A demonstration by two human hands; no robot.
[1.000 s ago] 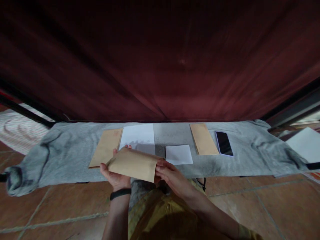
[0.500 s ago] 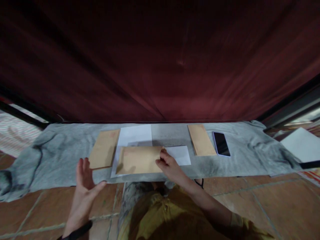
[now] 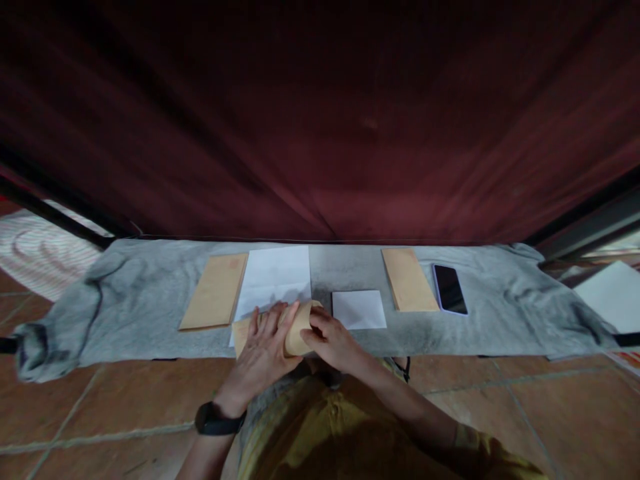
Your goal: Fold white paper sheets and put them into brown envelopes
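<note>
A brown envelope (image 3: pixel 299 329) lies on the near edge of the grey cloth (image 3: pixel 140 300), partly over a white sheet (image 3: pixel 276 275). My left hand (image 3: pixel 263 350) rests flat on the envelope with fingers stretched out. My right hand (image 3: pixel 331 340) grips the envelope's right end, which curls upward. A black band sits on my left wrist.
On the cloth lie a second brown envelope (image 3: pixel 215 291) at the left, a small folded white paper (image 3: pixel 359 309), a third brown envelope (image 3: pixel 409 279) and a dark phone (image 3: pixel 449 289) at the right. A dark red curtain (image 3: pixel 320 120) hangs behind. More white paper (image 3: pixel 611 293) lies far right.
My left hand, raised and off the envelope half a second ago, has come down flat onto it. The envelope moved down from my hands onto the cloth and its right end is now lifted.
</note>
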